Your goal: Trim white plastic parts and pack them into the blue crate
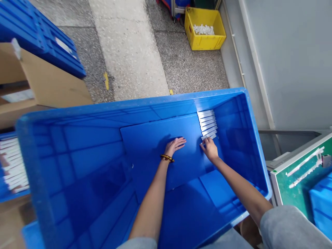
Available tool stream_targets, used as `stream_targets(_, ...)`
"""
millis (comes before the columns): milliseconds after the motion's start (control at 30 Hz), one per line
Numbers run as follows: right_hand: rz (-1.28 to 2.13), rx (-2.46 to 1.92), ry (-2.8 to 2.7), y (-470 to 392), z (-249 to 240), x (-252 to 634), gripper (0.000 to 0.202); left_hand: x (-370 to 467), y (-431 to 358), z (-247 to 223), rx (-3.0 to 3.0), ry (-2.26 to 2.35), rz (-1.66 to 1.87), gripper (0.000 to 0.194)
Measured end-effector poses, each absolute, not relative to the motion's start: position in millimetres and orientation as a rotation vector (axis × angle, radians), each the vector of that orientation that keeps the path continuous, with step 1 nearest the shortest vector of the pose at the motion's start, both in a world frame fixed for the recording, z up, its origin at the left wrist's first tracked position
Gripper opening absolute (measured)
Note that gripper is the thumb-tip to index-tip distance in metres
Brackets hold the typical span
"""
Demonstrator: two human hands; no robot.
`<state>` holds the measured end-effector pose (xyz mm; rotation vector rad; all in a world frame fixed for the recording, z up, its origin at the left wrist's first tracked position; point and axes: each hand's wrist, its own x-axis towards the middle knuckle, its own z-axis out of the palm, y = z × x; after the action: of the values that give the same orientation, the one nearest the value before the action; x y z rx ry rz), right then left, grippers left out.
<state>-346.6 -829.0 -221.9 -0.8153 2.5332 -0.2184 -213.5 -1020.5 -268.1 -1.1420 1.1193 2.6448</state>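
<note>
A deep blue plastic bin (135, 103) stands before me, with a flat blue sheet (155, 152) lying inside it. White strips (207, 122), several of them, lie side by side in a row at the bin's far right end. My right hand (210, 149) is at the near end of that row, its fingers closed on the nearest white strip (212, 135), which they partly cover. To the left, my left hand (176, 145) lies over the blue sheet with fingers stretched out and nothing in them. A beaded bracelet (167, 158) circles the left wrist.
On the floor beyond is a yellow crate (207, 43) holding small white pieces. An open cardboard box (54, 76) and a blue crate (41, 31) stand at left. More white strips (12, 162) lie outside the bin's left wall. A green-topped table (293, 173) is at right.
</note>
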Motion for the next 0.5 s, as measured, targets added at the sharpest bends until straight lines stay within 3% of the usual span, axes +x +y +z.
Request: stream_targets(500,-0.352,-0.654,2.694,-831,-239,-367,0.014,-215,-1020,-270,-1.184,1.149,2.618,0.062)
